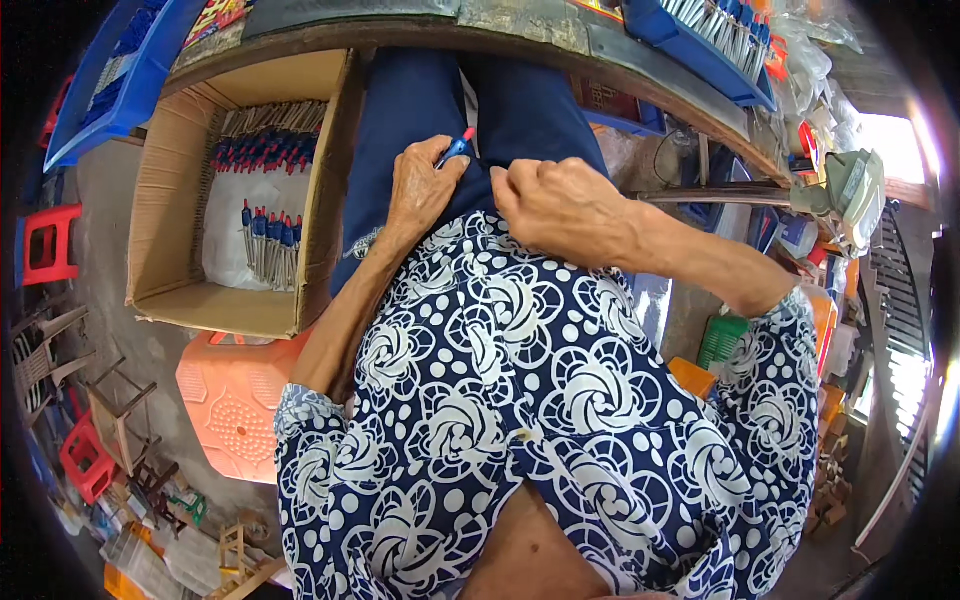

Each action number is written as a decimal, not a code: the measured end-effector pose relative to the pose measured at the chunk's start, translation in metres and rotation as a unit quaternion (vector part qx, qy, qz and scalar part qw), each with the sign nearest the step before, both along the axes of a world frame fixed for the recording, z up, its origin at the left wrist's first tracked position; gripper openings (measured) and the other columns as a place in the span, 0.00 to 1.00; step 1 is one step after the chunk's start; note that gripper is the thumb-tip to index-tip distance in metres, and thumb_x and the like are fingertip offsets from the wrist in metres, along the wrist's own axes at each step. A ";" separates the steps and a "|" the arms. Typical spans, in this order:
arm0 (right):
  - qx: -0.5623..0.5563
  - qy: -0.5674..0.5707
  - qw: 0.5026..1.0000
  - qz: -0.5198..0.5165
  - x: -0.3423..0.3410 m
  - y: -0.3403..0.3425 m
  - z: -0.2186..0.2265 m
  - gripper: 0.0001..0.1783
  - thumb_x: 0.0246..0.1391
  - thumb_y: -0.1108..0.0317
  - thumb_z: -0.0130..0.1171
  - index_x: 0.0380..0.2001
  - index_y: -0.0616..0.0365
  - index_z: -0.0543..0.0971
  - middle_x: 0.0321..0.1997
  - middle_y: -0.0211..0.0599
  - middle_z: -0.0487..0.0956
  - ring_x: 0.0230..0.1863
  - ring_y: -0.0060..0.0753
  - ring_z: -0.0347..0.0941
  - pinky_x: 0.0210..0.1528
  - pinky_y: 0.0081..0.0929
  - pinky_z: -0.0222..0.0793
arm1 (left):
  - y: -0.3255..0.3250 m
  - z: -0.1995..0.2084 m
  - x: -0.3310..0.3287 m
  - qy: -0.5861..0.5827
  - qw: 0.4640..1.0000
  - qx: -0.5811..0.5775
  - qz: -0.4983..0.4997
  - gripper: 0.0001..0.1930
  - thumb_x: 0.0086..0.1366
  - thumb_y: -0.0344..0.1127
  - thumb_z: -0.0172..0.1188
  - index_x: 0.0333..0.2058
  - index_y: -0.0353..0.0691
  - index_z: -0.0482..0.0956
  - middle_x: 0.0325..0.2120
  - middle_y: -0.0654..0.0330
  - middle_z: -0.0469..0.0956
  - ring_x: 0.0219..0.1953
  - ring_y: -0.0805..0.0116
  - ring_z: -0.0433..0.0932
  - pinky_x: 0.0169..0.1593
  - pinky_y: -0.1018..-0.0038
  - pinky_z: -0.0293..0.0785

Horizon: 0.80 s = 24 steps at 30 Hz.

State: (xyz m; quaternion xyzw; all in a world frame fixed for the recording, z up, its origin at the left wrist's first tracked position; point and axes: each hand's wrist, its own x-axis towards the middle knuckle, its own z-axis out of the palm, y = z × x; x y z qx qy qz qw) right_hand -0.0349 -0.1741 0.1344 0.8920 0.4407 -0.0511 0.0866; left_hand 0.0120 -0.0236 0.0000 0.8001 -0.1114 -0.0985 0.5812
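Over my lap, my left hand (420,190) pinches a small blue piece with a red tip (457,149) between thumb and fingers, the tip pointing up and away from me. Close by on the right, my right hand (560,205) is closed with its fingers curled in; whatever it may hold is hidden behind them. To my left stands an open cardboard box (215,312). Inside it, thin metal rods with blue bodies and red tips (270,248) lie in two groups, one at the far end and a smaller one nearer me.
A worn workbench (400,30) runs across the front, above my knees. Blue trays flank it, one at left (68,140) and one at right (715,85) full of metal rods. An orange plastic stool (235,420) sits under the box; red stools (52,245) stand farther left.
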 end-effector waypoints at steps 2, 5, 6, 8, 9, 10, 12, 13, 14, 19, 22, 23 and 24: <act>0.084 0.008 0.995 -0.051 0.007 -0.007 -0.003 0.14 0.35 0.75 0.53 0.31 0.70 0.71 0.21 0.44 0.71 0.24 0.41 0.73 0.22 0.29 0.69 | 0.005 0.014 -0.001 0.055 0.997 -0.047 0.010 0.08 0.52 0.33 0.53 0.22 0.32 0.72 0.12 0.60 0.69 0.14 0.76 0.65 0.19 0.77 0.60; 0.240 0.039 0.955 -0.169 0.003 -0.015 -0.019 0.15 0.40 0.76 0.54 0.37 0.64 0.72 0.26 0.37 0.73 0.24 0.32 0.72 0.27 0.26 0.67 | 0.009 0.014 -0.003 0.104 0.989 -0.100 0.017 0.09 0.52 0.32 0.53 0.23 0.31 0.72 0.13 0.62 0.72 0.13 0.78 0.66 0.18 0.79 0.62; 0.332 0.116 0.897 -0.268 0.001 -0.017 -0.026 0.15 0.43 0.74 0.54 0.38 0.65 0.72 0.28 0.36 0.74 0.23 0.28 0.70 0.28 0.25 0.66 | 0.008 0.013 -0.004 0.096 0.990 -0.097 0.027 0.08 0.52 0.32 0.53 0.23 0.31 0.72 0.13 0.61 0.72 0.14 0.78 0.67 0.18 0.79 0.62; 0.433 0.230 0.780 -0.389 -0.004 -0.020 -0.032 0.15 0.48 0.71 0.54 0.40 0.66 0.72 0.32 0.31 0.74 0.26 0.20 0.66 0.30 0.20 0.64 | 0.007 0.012 -0.004 0.101 0.991 -0.087 0.034 0.09 0.52 0.33 0.53 0.25 0.31 0.73 0.13 0.57 0.72 0.15 0.72 0.70 0.21 0.76 0.64; 0.431 0.231 0.781 -0.388 -0.006 -0.021 -0.032 0.15 0.48 0.71 0.54 0.40 0.66 0.72 0.32 0.31 0.74 0.26 0.20 0.66 0.30 0.20 0.64 | 0.007 0.011 -0.005 0.101 0.990 -0.088 0.036 0.09 0.52 0.33 0.53 0.25 0.31 0.73 0.13 0.57 0.72 0.15 0.72 0.70 0.21 0.76 0.64; 0.535 0.351 0.624 -0.449 -0.008 -0.022 -0.031 0.15 0.47 0.71 0.54 0.40 0.66 0.72 0.32 0.32 0.73 0.28 0.21 0.66 0.30 0.20 0.64 | 0.006 0.010 -0.005 0.066 0.995 -0.056 0.047 0.09 0.52 0.34 0.53 0.26 0.32 0.73 0.14 0.53 0.72 0.17 0.65 0.72 0.23 0.72 0.65; 0.618 0.486 0.366 -0.497 -0.010 -0.032 -0.036 0.17 0.47 0.72 0.53 0.42 0.68 0.71 0.34 0.40 0.72 0.31 0.22 0.65 0.32 0.17 0.63 | 0.003 0.007 -0.006 0.029 0.998 -0.026 0.059 0.10 0.52 0.34 0.54 0.27 0.32 0.73 0.16 0.49 0.73 0.19 0.57 0.74 0.26 0.68 0.67; 0.618 0.487 0.366 -0.497 -0.011 -0.033 -0.038 0.17 0.47 0.72 0.53 0.42 0.68 0.71 0.34 0.40 0.72 0.31 0.22 0.65 0.32 0.17 0.63 | 0.000 0.006 -0.007 0.004 0.998 -0.005 0.067 0.10 0.52 0.35 0.54 0.28 0.32 0.73 0.18 0.46 0.73 0.23 0.51 0.73 0.29 0.65 0.67; 0.619 0.532 0.290 -0.500 -0.011 -0.033 -0.040 0.17 0.48 0.72 0.52 0.42 0.70 0.70 0.34 0.43 0.71 0.30 0.22 0.65 0.31 0.15 0.62 | -0.002 0.006 -0.008 -0.022 0.997 0.016 0.076 0.11 0.52 0.36 0.54 0.29 0.33 0.73 0.20 0.44 0.73 0.27 0.45 0.73 0.32 0.61 0.67; 0.570 0.700 0.149 -0.403 -0.006 -0.044 -0.047 0.18 0.51 0.71 0.50 0.45 0.72 0.67 0.30 0.46 0.69 0.15 0.13 0.56 0.13 0.11 0.52 | 0.000 0.009 -0.009 -0.014 0.997 0.032 0.062 0.11 0.52 0.36 0.54 0.29 0.33 0.73 0.22 0.42 0.73 0.30 0.43 0.72 0.34 0.60 0.66; 0.454 0.573 0.489 -0.476 -0.003 -0.033 -0.027 0.17 0.49 0.71 0.50 0.42 0.71 0.68 0.26 0.39 0.70 0.13 0.15 0.55 0.13 0.15 0.54 | 0.003 0.009 -0.008 -0.014 0.998 0.027 0.046 0.11 0.51 0.36 0.54 0.29 0.32 0.73 0.20 0.43 0.72 0.28 0.44 0.72 0.33 0.60 0.66; 0.345 0.484 0.668 -0.448 -0.002 -0.031 -0.025 0.15 0.48 0.71 0.50 0.38 0.71 0.68 0.25 0.39 0.71 0.14 0.21 0.61 0.15 0.18 0.59 | 0.003 0.010 -0.007 -0.002 0.999 0.030 0.034 0.11 0.51 0.35 0.54 0.28 0.32 0.73 0.20 0.43 0.72 0.27 0.44 0.72 0.33 0.60 0.66; 0.346 0.483 0.668 -0.448 -0.002 -0.029 -0.026 0.15 0.48 0.71 0.50 0.38 0.71 0.68 0.25 0.39 0.71 0.14 0.21 0.61 0.15 0.18 0.59 | 0.004 0.010 -0.006 -0.003 0.999 0.030 0.033 0.11 0.51 0.35 0.54 0.28 0.32 0.73 0.20 0.43 0.72 0.27 0.44 0.72 0.33 0.60 0.66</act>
